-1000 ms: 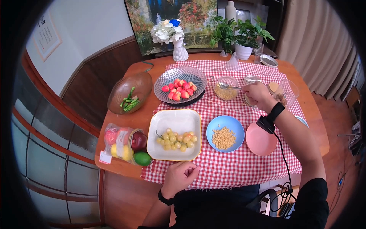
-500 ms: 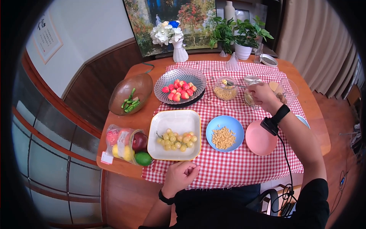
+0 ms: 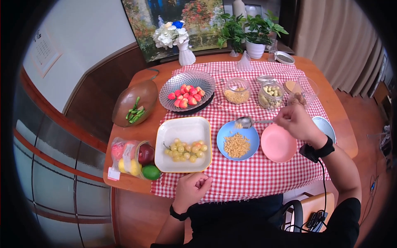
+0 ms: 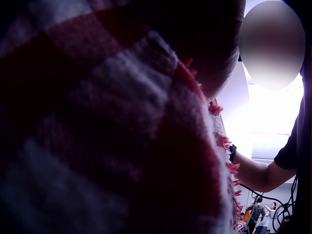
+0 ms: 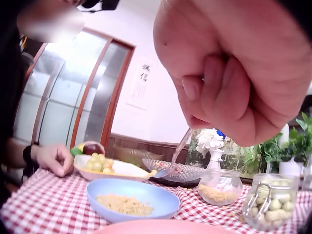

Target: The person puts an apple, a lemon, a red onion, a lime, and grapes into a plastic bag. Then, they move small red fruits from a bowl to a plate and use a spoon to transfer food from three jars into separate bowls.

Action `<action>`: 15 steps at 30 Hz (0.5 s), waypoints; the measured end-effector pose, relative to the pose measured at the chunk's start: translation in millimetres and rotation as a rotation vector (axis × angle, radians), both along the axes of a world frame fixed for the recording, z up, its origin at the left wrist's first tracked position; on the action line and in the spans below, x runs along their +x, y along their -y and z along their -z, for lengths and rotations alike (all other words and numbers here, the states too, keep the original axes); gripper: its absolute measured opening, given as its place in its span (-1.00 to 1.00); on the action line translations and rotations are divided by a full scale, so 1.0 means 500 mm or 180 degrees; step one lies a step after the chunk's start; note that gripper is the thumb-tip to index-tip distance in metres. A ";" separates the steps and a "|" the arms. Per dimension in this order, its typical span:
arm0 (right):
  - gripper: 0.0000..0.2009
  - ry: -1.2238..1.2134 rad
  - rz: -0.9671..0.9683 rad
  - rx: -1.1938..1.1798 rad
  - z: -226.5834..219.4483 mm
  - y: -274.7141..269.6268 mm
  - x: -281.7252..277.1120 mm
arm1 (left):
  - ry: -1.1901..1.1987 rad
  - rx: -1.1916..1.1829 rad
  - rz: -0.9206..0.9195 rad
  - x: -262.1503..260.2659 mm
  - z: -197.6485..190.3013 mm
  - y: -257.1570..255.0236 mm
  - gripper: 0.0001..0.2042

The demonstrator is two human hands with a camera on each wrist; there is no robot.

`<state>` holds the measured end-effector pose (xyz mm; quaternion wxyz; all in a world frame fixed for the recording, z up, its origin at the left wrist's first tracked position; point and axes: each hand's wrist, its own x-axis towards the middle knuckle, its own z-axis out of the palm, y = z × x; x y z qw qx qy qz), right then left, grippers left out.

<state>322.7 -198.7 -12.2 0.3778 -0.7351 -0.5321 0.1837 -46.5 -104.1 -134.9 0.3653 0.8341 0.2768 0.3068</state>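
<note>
My right hand (image 3: pixel 298 125) pinches the handle of a metal spoon (image 3: pixel 245 122), whose bowl hangs over the far rim of the blue plate (image 3: pixel 254 152). Pale chopped pieces (image 3: pixel 236 145) lie on that plate, and a few show at the spoon. In the right wrist view the fingers of my right hand (image 5: pixel 219 87) are curled above the table. A glass jar (image 3: pixel 237 94) of similar pieces stands behind the blue plate. My left hand (image 3: pixel 191 189) rests at the table's front edge with fingers loosely curled, holding nothing, below the white tray (image 3: pixel 161 162).
Grapes (image 3: pixel 185 150) lie in the tray. Behind are a bowl of red fruit (image 3: pixel 187 96) and a brown bowl (image 3: pixel 120 103) with green pieces. Bagged fruit (image 3: pixel 129 157) sits left; a pink plate (image 3: pixel 279 143), nut jar (image 3: pixel 271 97) and clear container (image 3: pixel 311 87) stand right.
My right hand has moved with the spoon from the glass jar toward the front, bringing the spoon over the blue plate. The head view has shifted slightly. My left hand stays at the edge.
</note>
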 end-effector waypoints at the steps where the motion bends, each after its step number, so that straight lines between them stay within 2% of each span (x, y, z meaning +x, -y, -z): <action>1: -0.77 0.0765 -0.0506 0.0430 0.001 0.007 -0.012 | 0.0010 0.0035 0.0002 0.001 0.000 0.000 -0.85; 5: -0.82 0.1370 -0.0556 0.0372 -0.018 0.028 -0.036 | -0.0093 -0.0041 0.0024 -0.001 0.000 -0.002 -0.84; 7: -0.81 0.1353 -0.0406 0.0444 -0.022 0.014 -0.022 | -0.0090 -0.0011 0.0025 -0.001 -0.002 -0.001 -0.85; 10: -0.79 0.1119 0.0408 0.0592 -0.046 -0.030 -0.004 | -0.0100 0.0023 0.0013 -0.002 0.001 -0.001 -0.85; 15: -0.77 0.1387 0.0717 0.0640 -0.050 -0.136 0.033 | 0.0071 0.0012 -0.0037 0.002 0.001 0.000 -0.86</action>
